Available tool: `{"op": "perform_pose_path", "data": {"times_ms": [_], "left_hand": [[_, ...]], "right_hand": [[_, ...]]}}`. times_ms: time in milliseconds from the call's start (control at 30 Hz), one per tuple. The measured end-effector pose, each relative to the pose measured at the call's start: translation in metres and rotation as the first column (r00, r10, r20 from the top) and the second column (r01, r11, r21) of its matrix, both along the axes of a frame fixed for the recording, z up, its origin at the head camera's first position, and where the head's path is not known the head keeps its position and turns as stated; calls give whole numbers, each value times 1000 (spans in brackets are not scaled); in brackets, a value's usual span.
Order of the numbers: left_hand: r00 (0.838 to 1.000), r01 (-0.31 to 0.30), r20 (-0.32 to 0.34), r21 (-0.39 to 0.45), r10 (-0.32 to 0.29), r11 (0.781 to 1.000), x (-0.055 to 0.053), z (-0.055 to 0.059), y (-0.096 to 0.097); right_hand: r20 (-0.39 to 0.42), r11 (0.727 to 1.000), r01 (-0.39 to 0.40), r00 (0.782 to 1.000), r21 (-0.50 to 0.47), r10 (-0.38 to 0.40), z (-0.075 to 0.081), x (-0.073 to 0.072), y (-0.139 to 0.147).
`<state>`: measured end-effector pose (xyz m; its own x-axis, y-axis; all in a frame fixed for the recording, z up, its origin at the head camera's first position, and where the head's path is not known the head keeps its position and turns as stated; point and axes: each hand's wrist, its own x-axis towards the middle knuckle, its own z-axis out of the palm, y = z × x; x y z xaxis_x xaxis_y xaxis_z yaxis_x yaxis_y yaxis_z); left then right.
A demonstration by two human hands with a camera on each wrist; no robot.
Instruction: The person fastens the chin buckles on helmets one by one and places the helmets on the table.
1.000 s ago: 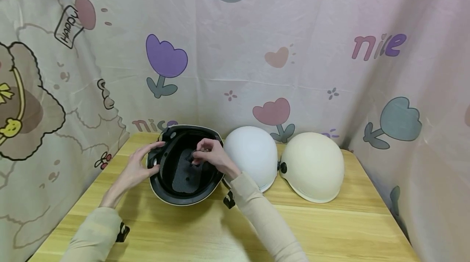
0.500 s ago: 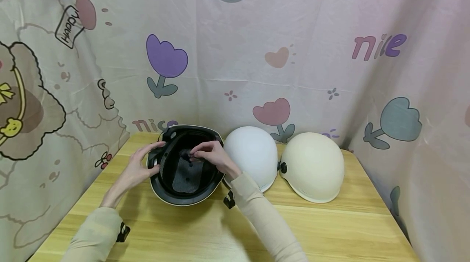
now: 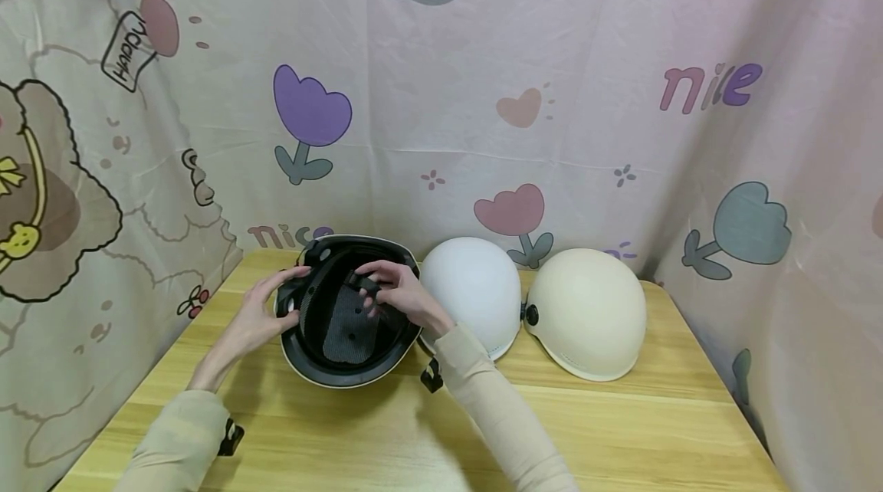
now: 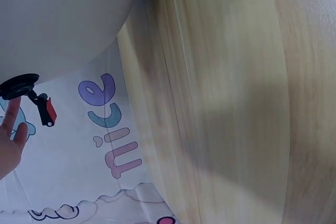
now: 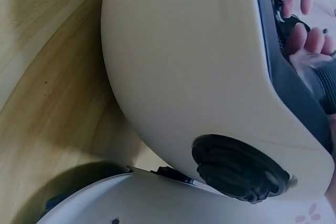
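Observation:
An upturned helmet [image 3: 339,377] with a cream shell and black lining lies at the table's left. My left hand [image 3: 257,313] grips its left rim, fingers and thumb apart; in the left wrist view a finger touches the black disc [image 4: 20,85] on the shell. Over the helmet's hollow my right hand [image 3: 400,290] pinches a black strap piece [image 3: 366,283], its end partly hidden by the fingers. The right wrist view shows the helmet shell [image 5: 178,66] with webbing [image 5: 328,82] near the right fingers. A red-and-black buckle [image 4: 47,111] dangles outside the shell.
A white helmet [image 3: 472,293] stands dome-up right beside the held one. Farther right is a cream helmet [image 3: 589,316], also dome-up. All rest on a wooden table [image 3: 359,438], with a printed cloth [image 3: 428,93] hanging behind.
My right hand has shifted slightly inside the helmet, its fingers spreading and the black strap piece coming into clearer view. The left hand and the helmets have stayed put.

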<state>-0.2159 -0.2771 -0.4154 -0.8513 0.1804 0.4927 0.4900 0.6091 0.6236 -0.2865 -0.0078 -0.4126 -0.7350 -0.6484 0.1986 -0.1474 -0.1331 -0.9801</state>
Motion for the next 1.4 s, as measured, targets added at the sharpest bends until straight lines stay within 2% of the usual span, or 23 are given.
{"op": "perform_pose_path", "data": {"times_ms": [267,467,533,667,833,1133,1400], "left_hand": [[1000,26,12,33,-26,999,0,1,3],[999,20,-29,32,-19,999,-1,-1,3],[1000,11,-27,30,-10,1000,-1,-2,2],[1000,-4,-7,20,4,1000,-1,-3,0],[1000,2,-15,17,-1,1000,-1,-3,0],[999,2,34,63,-4,998,-3,-3,1],[992,0,123,44,-5,999,-2,-1,-1]], "right_hand": [[25,1000,13,1000,12,-14,-1,-1,1],[150,1000,2,989,-1,-2,-1,-2,1],[161,1000,6,987,-11,-4,0,-2,2],[96,999,43,994,7,-43,-1,-1,3],[16,996,84,996,37,-84,-5,-3,3],[25,996,84,996,13,-84,-5,-2,2],[-38,996,91,995,-24,-92,-7,-3,1]]}}
